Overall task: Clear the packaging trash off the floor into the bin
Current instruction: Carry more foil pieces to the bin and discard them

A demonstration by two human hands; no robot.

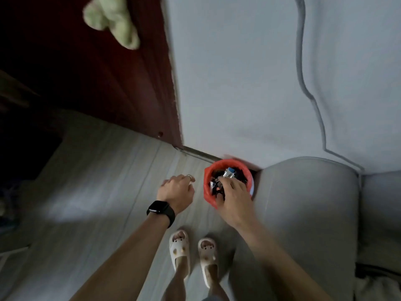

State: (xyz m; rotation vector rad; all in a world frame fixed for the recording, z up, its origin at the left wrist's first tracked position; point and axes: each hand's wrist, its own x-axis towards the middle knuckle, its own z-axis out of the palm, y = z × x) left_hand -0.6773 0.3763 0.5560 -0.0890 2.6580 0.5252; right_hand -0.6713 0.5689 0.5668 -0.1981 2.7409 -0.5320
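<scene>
The round bin lined with a red plastic bag [227, 183] stands open-side up on the floor, dark crumpled wrappers [217, 184] inside, just beneath the right hand's [233, 197] fingers, whose grip I cannot tell. The left hand [176, 192], beside it, curls loosely, holding nothing.

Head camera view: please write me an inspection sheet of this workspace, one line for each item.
Surface: pale plank floor; no loose trash seen on it.
Job's things: bin with red liner, against the wall, full of dark wrappers and a silver-blue packet.
Clutter: green cloth on the dark red door.
Grips: right hand down in the bin on the wrappers, grip unclear; left hand loosely curled beside the bin, empty, with ring and black watch.
Cables: grey cable runs down the wall.
Surroundings: grey sofa to the right; slippers below.
</scene>
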